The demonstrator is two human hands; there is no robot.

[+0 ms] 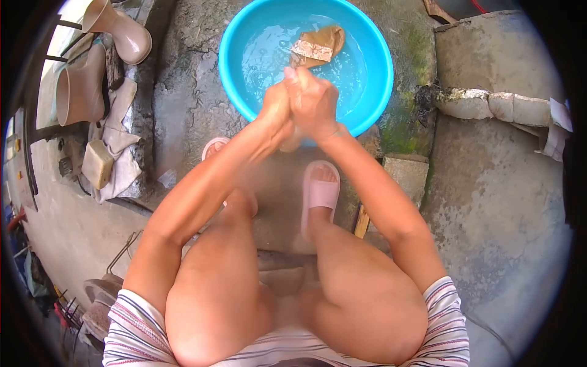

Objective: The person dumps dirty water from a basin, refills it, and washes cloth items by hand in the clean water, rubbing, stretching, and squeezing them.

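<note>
My left hand and my right hand are pressed together above the near side of a bright blue basin. Both have their fingers curled closed, knuckle to knuckle. Whatever lies between them is hidden by the fingers; a blurred tan bit shows below the left hand, and I cannot tell what it is. Just beyond the fingertips, a wet brown piece of cloth with a pale, shiny patch lies in the basin's water. I cannot tell whether it touches the hands.
Pale rubber boots stand at the upper left, above a block of soap and a crumpled grey rag. A wrapped pipe crosses the concrete at right. My feet in pink slippers are below the basin.
</note>
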